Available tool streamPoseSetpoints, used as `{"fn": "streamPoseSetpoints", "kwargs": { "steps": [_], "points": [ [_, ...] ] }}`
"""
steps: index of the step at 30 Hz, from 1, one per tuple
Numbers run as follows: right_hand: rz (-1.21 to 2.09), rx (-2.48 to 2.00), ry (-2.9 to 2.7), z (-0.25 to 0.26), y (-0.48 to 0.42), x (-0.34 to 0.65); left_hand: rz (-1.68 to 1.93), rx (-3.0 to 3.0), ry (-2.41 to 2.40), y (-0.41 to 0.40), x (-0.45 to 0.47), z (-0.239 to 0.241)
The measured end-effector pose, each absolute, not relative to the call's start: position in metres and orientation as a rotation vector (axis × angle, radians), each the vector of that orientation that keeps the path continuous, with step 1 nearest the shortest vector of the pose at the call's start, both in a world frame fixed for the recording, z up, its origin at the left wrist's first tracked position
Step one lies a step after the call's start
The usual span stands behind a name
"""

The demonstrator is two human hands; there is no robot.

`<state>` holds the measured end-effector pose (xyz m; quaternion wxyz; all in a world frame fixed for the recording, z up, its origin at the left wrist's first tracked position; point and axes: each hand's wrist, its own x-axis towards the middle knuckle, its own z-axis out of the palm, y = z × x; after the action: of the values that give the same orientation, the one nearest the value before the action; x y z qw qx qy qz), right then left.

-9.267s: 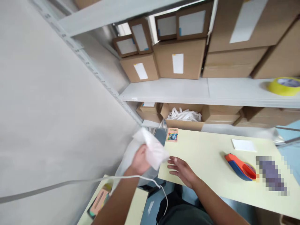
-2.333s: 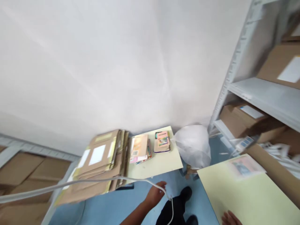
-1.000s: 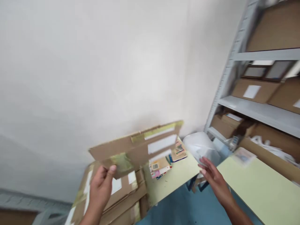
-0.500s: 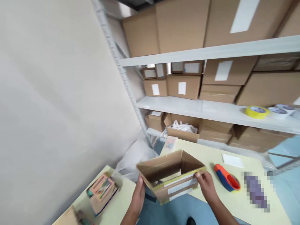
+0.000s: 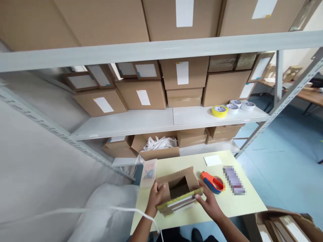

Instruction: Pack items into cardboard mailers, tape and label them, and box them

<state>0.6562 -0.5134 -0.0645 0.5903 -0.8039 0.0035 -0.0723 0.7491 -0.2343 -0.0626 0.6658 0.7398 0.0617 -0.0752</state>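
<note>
Cardboard box [image 5: 179, 199] held between left hand [image 5: 155, 198] and right hand [image 5: 209, 201] over the bench [image 5: 156, 220]

Both hands have their grip on the cardboard box, which is over the near half of the bench, in front of the person. The left grip is closed on its left end, and the right grip is closed on its right end, thumb pressed to the near wall. The box is tilted, its hollow inside showing from above. Yellowish tape runs along the near rim, with white strips below it. Whether its base touches the bench is hard to tell from this angle.

Near the right hand lies an orange and blue tape dispenser [image 5: 211, 183]. To the right of that is a purplish, pixelated object [image 5: 234, 180], and a white card [image 5: 213, 160] lies farther back. A flat pale pink item [image 5: 149, 173] rests at the far left corner of the bench.

Behind stands a grey shelf rack [image 5: 141, 118] stacked with labelled cartons. It carries a yellow tape roll [image 5: 219, 111] beside 3 white rolls [image 5: 232, 108]; lower down, an open carton [image 5: 160, 154] holds white strips [image 5: 160, 144]. On the left are a whitish bag [image 5: 108, 195] and a white cable [image 5: 126, 209] crossing the view. At lower right, a large carton [image 5: 261, 218] contains brown cardboard pieces [image 5: 290, 228].
</note>
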Motion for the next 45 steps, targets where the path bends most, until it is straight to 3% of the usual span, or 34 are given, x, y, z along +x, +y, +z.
{"fn": "streamPoseSetpoints", "kwargs": {
  "steps": [8, 14, 22, 30, 37, 39, 43, 45],
  "points": [
    [-0.190, -1.672, 0.389, -0.058, -0.488, 0.658, -0.363, 1.402, 0.050, -0.230, 0.756, -0.063],
    [-0.172, -1.647, 0.482, -0.067, -0.469, 0.646, -0.415, 1.752, -0.263, -0.211, 0.746, -0.086],
    [-0.141, -1.865, 0.491, -0.068, -0.479, 0.655, -0.408, 1.809, -0.233, -0.212, 0.736, -0.102],
    [-0.082, -2.153, 0.600, -0.101, -0.471, 0.654, -0.520, 1.855, -0.100, -0.202, 0.712, -0.128],
    [-0.190, -2.261, 0.510, -0.113, -0.527, 0.680, -0.392, 1.908, -0.002, -0.216, 0.746, -0.116],
    [-0.093, -2.453, 0.601, -0.116, -0.554, 0.684, -0.388, 1.921, 0.006, -0.218, 0.749, -0.113],
    [0.403, -2.602, 0.655, -0.123, -0.584, 0.690, -0.419, 1.920, 0.061, -0.218, 0.747, -0.111],
    [0.449, -2.617, 0.624, -0.120, -0.586, 0.694, -0.438, 1.923, 0.086, -0.218, 0.744, -0.111]
  ]
}}
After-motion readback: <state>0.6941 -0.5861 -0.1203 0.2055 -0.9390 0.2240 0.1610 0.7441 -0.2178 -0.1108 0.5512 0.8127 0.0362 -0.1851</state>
